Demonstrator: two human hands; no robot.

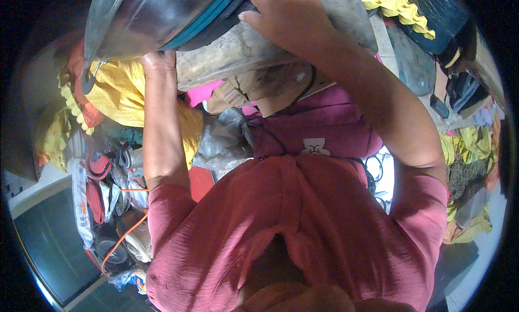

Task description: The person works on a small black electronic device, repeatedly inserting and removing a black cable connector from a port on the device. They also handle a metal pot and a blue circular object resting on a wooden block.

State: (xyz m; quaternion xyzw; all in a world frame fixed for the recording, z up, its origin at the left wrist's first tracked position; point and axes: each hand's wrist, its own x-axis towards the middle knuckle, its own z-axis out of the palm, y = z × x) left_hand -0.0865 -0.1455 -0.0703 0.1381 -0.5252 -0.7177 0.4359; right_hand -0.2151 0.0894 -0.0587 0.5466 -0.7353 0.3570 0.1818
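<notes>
A large, shiny, rounded thing point(146, 22) with teal bands and a dark edge leans over the worn grey board point(216, 60) at the top of the head view. I cannot make out its exact kind, and its upper part is cut off. My left hand point(158, 59) reaches up under its near side, with the fingers hidden behind it. On its right, my right hand point(286, 14) is closed at the dark edge, thumb bent against it. A grey strip with a small hook point(88, 82) hangs at the left of the shiny thing.
Yellow cloth point(116, 93) hangs by my left forearm. Below the board are a tan strap with a buckle point(233, 95), crumpled clear plastic point(221, 139) and a maroon bag point(319, 128). Yellow zigzag trim point(400, 6) lies top right. An orange cord point(127, 236) crosses clutter at left.
</notes>
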